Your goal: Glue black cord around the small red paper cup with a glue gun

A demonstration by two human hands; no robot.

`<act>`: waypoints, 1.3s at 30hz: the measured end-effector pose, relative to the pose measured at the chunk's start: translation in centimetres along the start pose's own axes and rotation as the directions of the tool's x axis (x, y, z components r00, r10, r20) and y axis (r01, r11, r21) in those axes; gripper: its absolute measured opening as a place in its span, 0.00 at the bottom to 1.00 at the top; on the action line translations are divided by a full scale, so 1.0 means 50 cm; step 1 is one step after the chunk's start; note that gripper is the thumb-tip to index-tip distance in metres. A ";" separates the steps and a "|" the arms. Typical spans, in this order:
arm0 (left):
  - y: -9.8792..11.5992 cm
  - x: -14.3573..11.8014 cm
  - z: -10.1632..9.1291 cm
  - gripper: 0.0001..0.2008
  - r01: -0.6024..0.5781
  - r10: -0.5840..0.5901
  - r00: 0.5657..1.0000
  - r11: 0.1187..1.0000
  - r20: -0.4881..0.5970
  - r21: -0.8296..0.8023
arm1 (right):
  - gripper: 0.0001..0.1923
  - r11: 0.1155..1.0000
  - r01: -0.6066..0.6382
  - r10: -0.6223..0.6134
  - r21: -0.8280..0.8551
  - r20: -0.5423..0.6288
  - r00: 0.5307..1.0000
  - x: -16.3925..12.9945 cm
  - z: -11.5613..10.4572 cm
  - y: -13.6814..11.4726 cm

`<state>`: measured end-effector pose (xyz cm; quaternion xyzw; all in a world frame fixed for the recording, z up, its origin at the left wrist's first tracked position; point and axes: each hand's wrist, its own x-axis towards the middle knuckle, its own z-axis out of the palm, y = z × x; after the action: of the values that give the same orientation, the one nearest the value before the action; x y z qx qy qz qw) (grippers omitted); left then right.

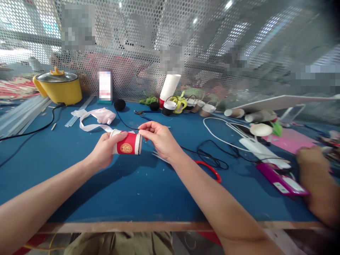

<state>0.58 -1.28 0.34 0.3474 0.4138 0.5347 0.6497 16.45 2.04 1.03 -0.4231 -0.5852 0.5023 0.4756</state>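
A red-and-white paper cup [126, 143] with a gold emblem lies sideways in my left hand [103, 148], whose thumb rests on top and whose fingers wrap beneath. Black yarn [128, 126] runs from a black ball [119, 104] to the cup's base, and a dark strand follows the rim there. At that rim, my right hand [156, 136] pinches the yarn between thumb and fingers. Beneath my right forearm lie scissors with red handles [212, 170], partly hidden. A crumpled pale pink bundle with white ribbon [105, 116] sits just beyond my left hand.
A yellow electric pot [62, 90] and clear glue sticks [25, 111] are at left. Stacked paper cups [170, 86] and small handled cups [169, 107] stand behind. Cables, a power strip [262, 152] and a purple-cased object [281, 180] lie right, near another person's hand [313, 159].
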 end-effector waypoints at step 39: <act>-0.023 -0.011 -0.027 0.13 -0.445 0.424 0.895 0.857 0.137 0.259 | 0.05 0.987 0.134 -0.132 0.084 -0.030 0.991 -0.020 0.013 -0.025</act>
<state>-0.23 -2.03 -1.18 0.5410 0.3724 0.5892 0.4706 15.96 0.78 2.09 -0.3683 -0.5843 0.4888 0.5329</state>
